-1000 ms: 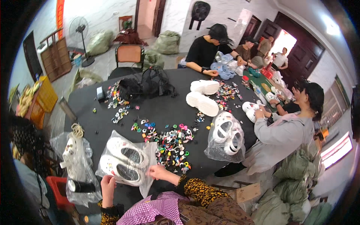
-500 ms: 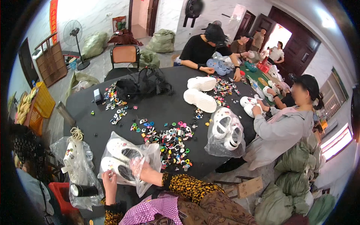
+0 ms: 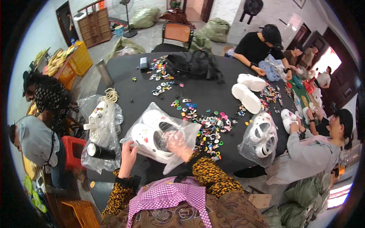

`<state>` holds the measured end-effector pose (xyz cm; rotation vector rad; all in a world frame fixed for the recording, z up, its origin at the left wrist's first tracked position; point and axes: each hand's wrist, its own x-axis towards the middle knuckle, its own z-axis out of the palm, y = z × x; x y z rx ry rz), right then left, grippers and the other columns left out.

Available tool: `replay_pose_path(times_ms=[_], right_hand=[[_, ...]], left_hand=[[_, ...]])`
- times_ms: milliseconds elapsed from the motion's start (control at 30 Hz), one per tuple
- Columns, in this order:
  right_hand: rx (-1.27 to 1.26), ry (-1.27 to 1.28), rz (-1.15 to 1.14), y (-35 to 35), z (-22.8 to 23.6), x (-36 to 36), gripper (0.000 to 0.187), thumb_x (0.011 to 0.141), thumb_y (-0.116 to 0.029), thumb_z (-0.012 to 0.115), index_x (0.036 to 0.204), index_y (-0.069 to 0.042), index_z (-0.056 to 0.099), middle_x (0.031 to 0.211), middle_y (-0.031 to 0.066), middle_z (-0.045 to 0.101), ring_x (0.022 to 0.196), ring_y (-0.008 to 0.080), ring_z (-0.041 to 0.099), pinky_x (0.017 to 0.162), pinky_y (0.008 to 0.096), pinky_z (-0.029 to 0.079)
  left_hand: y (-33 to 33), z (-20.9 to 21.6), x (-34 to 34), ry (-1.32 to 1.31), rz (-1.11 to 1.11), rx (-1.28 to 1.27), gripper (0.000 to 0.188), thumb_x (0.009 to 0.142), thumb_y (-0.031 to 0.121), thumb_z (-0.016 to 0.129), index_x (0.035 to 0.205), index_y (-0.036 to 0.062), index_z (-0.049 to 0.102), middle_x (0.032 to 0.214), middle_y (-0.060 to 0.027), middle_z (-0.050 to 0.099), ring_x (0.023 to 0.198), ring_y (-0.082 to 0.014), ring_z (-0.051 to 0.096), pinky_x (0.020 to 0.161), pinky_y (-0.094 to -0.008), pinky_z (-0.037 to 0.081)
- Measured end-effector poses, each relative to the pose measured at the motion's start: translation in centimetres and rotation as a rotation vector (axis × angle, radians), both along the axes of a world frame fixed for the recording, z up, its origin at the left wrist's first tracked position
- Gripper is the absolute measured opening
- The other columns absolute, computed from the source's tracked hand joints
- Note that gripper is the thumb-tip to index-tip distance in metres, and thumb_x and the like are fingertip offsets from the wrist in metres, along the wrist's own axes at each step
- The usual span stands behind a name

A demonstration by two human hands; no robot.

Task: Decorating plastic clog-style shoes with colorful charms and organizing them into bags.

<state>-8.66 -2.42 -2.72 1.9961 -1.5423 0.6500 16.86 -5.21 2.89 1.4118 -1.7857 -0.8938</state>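
A pair of white clogs (image 3: 146, 141) with small charms lies in a clear plastic bag (image 3: 189, 130) on the black table in front of me. My left hand (image 3: 128, 156) is at the bag's left edge, thumb and fingers pinched together on the plastic. Inside the bag's open end, my right hand (image 3: 176, 143) touches the heel side of the clogs; the plastic blurs its fingers. To the right of the bag spreads a pile of colourful shoe charms (image 3: 213, 131).
Left of me, another bagged pair of white clogs (image 3: 97, 114) lies by a black cylinder (image 3: 100, 151) and a red stool (image 3: 73, 151). At right are bagged clogs (image 3: 260, 138) and loose white clogs (image 3: 246, 98). Co-workers sit along the far right; people bend at the left.
The view has turned left, so the table sits further right and higher in the picture. Both hands stay at the same bag of clogs. More of the people at left shows.
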Motion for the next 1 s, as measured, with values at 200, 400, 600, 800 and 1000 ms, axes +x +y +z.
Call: replay_pose_path(times_ms=[200, 400, 600, 800, 1000], right_hand=[[0.31, -0.03, 0.09, 1.6, 5.7, -3.9, 0.019, 0.075, -0.008, 0.049, 0.09, -0.003, 0.061, 0.08, 0.0158, 0.061, 0.079, 0.0334, 0.056, 0.077, 0.0468, 0.041], [0.332, -0.082, 0.356, 4.4, 12.8, -6.0, 0.028, 0.069, -0.009, 0.054, 0.096, -0.002, 0.06, 0.085, 0.0122, 0.061, 0.082, 0.0304, 0.055, 0.079, 0.0434, 0.041], [0.256, -0.105, 0.398, 5.9, 14.4, -6.6, 0.024, 0.067, -0.003, 0.054, 0.09, -0.001, 0.06, 0.08, 0.0092, 0.059, 0.075, 0.027, 0.054, 0.074, 0.0402, 0.042], [0.282, 0.012, 0.258, 7.2, 14.1, -7.9, 0.023, 0.069, -0.007, 0.059, 0.091, -0.001, 0.061, 0.076, 0.007, 0.053, 0.071, 0.0235, 0.051, 0.074, 0.0378, 0.041], [0.363, 0.032, 0.207, 8.9, 14.0, -9.8, 0.025, 0.071, -0.011, 0.06, 0.094, -0.003, 0.061, 0.076, 0.006, 0.051, 0.075, 0.0231, 0.051, 0.076, 0.0358, 0.04]], left_hand=[[-2.1, 1.1, 1.2, -0.008, 0.074, -0.103, 0.03, 0.083, 0.013, 0.06, 0.109, -0.0016, 0.054, 0.106, -0.0145, 0.053, 0.091, -0.024, 0.055, 0.079, -0.0322, 0.045], [-4.6, 3.7, -0.8, 0.312, -0.026, 0.24, 0.047, 0.091, 0.026, 0.056, 0.121, -0.0075, 0.047, 0.116, -0.0149, 0.055, 0.104, -0.0211, 0.053, 0.089, -0.0314, 0.042], [-4.7, 5.1, -3.5, 0.542, -0.07, 0.539, 0.021, 0.091, 0.021, 0.054, 0.089, 0.0015, 0.06, 0.067, 0.0037, 0.054, 0.053, -0.0039, 0.045, 0.047, -0.0196, 0.036], [-7.2, 2.3, -3.0, 0.725, 0.218, 0.364, 0.013, 0.09, 0.017, 0.055, 0.085, 0.0061, 0.058, 0.065, 0.0044, 0.052, 0.045, -0.0039, 0.041, 0.039, -0.0195, 0.031], [-10.0, 1.7, 0.9, 0.83, 0.316, 0.33, 0.013, 0.09, 0.015, 0.055, 0.079, 0.0087, 0.056, 0.062, 0.0043, 0.048, 0.043, -0.0046, 0.039, 0.037, -0.0218, 0.029]])
